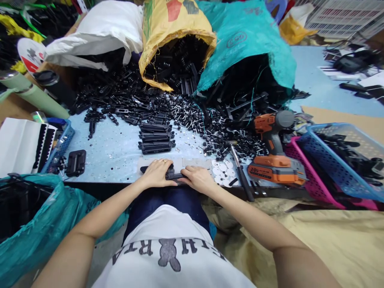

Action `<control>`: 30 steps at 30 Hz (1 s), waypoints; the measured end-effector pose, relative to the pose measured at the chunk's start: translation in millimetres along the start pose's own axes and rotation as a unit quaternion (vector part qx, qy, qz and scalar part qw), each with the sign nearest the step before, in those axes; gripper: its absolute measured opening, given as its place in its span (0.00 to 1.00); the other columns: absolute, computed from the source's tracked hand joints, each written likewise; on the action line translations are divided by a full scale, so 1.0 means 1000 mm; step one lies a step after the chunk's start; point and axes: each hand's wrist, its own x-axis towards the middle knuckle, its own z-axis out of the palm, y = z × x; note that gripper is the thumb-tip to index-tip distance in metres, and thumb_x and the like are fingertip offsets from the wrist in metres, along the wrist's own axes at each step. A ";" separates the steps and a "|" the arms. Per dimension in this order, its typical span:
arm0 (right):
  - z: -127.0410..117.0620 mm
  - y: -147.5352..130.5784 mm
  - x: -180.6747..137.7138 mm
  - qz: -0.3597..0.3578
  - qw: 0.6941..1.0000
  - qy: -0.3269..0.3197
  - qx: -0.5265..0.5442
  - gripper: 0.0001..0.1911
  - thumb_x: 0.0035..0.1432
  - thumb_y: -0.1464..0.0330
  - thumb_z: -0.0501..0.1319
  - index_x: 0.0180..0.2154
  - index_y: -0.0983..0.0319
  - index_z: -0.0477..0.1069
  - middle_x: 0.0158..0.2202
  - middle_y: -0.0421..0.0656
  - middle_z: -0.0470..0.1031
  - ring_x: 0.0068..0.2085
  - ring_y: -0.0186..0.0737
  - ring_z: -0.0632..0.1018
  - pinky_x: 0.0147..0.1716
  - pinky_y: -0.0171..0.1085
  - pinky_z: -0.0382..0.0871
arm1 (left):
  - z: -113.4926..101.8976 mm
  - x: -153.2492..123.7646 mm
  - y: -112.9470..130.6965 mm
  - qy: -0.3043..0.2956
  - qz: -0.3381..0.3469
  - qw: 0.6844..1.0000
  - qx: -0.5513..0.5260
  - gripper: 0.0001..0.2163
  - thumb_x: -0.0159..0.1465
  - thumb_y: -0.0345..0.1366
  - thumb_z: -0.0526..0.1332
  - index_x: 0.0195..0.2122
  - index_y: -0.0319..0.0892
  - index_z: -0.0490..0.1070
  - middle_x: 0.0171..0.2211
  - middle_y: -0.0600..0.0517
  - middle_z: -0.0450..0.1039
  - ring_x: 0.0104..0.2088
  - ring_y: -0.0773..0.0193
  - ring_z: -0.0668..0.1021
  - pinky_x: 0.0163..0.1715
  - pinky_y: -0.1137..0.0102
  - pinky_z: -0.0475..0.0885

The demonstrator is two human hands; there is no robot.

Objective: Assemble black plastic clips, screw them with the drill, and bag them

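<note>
My left hand (pixel 157 173) and my right hand (pixel 197 178) meet at the table's near edge, both closed on a long black plastic part (pixel 173 175) that lies on a grey pad (pixel 192 163). A ring shows on my left hand. Just beyond the pad, three similar black parts (pixel 156 138) are stacked in a row. White round discs (pixel 223 170) lie right of my right hand.
Yellow (pixel 174 24), teal (pixel 249 36) and white (pixel 102 28) sacks spill black parts and small screws (pixel 195 116) across the table's far side. An orange cordless drill (pixel 274 156) and a hammer (pixel 240 170) lie right. Blue (pixel 345 160) and pink (pixel 312 180) baskets stand far right.
</note>
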 end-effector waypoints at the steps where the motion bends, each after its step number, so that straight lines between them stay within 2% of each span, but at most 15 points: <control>1: -0.001 -0.002 -0.001 0.001 1.000 0.013 -0.011 0.20 0.64 0.54 0.45 0.41 0.60 0.68 0.36 0.45 0.72 0.36 0.39 0.72 0.29 0.35 0.53 | 0.001 -0.001 0.000 0.008 0.002 1.000 0.002 0.32 0.49 0.59 0.62 0.48 0.41 0.62 0.42 0.45 0.69 0.43 0.51 0.73 0.42 0.60 0.67; 6: -0.013 -0.012 -0.003 -0.009 0.996 0.069 -0.057 0.19 0.66 0.57 0.45 0.40 0.61 0.68 0.35 0.46 0.71 0.36 0.40 0.70 0.31 0.37 0.52 | 0.010 -0.006 -0.003 0.051 0.021 0.998 0.004 0.20 0.57 0.49 0.60 0.45 0.41 0.63 0.40 0.46 0.70 0.42 0.54 0.74 0.40 0.63 0.68; 9: -0.017 -0.010 0.002 -0.028 0.993 0.094 -0.068 0.18 0.66 0.58 0.46 0.39 0.62 0.68 0.34 0.46 0.71 0.36 0.40 0.70 0.31 0.38 0.51 | 0.014 -0.008 -0.006 0.079 0.013 0.997 -0.012 0.19 0.58 0.48 0.59 0.44 0.42 0.63 0.39 0.47 0.71 0.41 0.56 0.75 0.40 0.64 0.69; 11: -0.015 -0.003 0.004 -0.043 0.991 0.106 -0.062 0.17 0.65 0.58 0.47 0.38 0.62 0.68 0.34 0.46 0.71 0.35 0.40 0.69 0.32 0.37 0.52 | 0.014 -0.009 -0.006 0.070 0.001 0.997 -0.015 0.20 0.58 0.51 0.59 0.44 0.42 0.64 0.39 0.48 0.72 0.40 0.56 0.75 0.39 0.64 0.69; 13: -0.006 0.008 0.005 -0.062 0.990 0.117 -0.037 0.18 0.64 0.57 0.48 0.36 0.62 0.69 0.33 0.45 0.71 0.35 0.39 0.70 0.32 0.37 0.53 | 0.011 -0.005 -0.002 0.035 0.002 0.999 -0.012 0.22 0.56 0.54 0.59 0.44 0.42 0.64 0.39 0.47 0.72 0.40 0.56 0.75 0.39 0.64 0.69; 16: 0.015 0.027 0.001 -0.075 0.986 0.145 0.024 0.19 0.63 0.55 0.50 0.36 0.62 0.70 0.34 0.45 0.71 0.36 0.39 0.70 0.35 0.37 0.55 | 0.001 0.024 0.007 0.009 0.050 0.999 -0.002 0.25 0.58 0.54 0.57 0.50 0.42 0.62 0.46 0.45 0.69 0.48 0.55 0.71 0.46 0.63 0.67; 18: 0.030 0.037 -0.006 -0.059 0.983 0.163 0.060 0.19 0.62 0.54 0.51 0.37 0.63 0.71 0.36 0.46 0.72 0.38 0.40 0.70 0.36 0.37 0.57 | -0.007 0.062 0.012 0.036 0.046 0.998 0.023 0.21 0.63 0.46 0.53 0.55 0.41 0.58 0.52 0.44 0.66 0.53 0.55 0.67 0.49 0.62 0.64; 20: 0.040 0.042 -0.014 -0.037 0.981 0.172 0.083 0.19 0.61 0.54 0.53 0.38 0.63 0.71 0.36 0.46 0.72 0.39 0.41 0.71 0.37 0.37 0.58 | -0.016 0.109 0.010 0.072 -0.040 0.994 0.072 0.15 0.65 0.33 0.49 0.53 0.38 0.62 0.50 0.42 0.68 0.52 0.55 0.68 0.48 0.62 0.64; 21: 0.044 0.043 -0.017 -0.030 0.981 0.171 0.090 0.19 0.60 0.54 0.53 0.38 0.62 0.71 0.36 0.46 0.72 0.39 0.41 0.71 0.37 0.38 0.59 | -0.020 0.132 0.008 0.071 -0.070 0.990 0.095 0.14 0.64 0.28 0.49 0.50 0.36 0.65 0.49 0.41 0.69 0.51 0.54 0.68 0.48 0.62 0.64; 24: 0.044 0.045 -0.024 -0.019 0.982 0.160 0.099 0.16 0.61 0.56 0.54 0.39 0.61 0.71 0.37 0.46 0.73 0.40 0.41 0.71 0.38 0.38 0.61 | -0.027 0.186 -0.004 0.052 -0.116 0.986 0.110 0.12 0.59 0.22 0.52 0.40 0.33 0.72 0.42 0.37 0.73 0.48 0.52 0.71 0.45 0.60 0.65; 27: 0.034 0.055 -0.018 0.022 0.980 0.179 0.082 0.14 0.64 0.62 0.51 0.43 0.61 0.70 0.42 0.47 0.73 0.42 0.42 0.71 0.40 0.39 0.62 | -0.028 0.198 -0.009 0.048 -0.118 0.986 0.103 0.10 0.58 0.21 0.53 0.36 0.31 0.73 0.38 0.37 0.74 0.42 0.54 0.75 0.42 0.64 0.67; 30: 0.019 0.075 0.001 0.115 0.972 0.204 0.024 0.14 0.64 0.68 0.49 0.46 0.63 0.69 0.46 0.50 0.72 0.45 0.46 0.69 0.41 0.41 0.62 | -0.027 0.166 -0.009 0.106 -0.095 0.988 0.062 0.11 0.61 0.26 0.53 0.41 0.35 0.72 0.41 0.41 0.73 0.41 0.58 0.75 0.41 0.67 0.68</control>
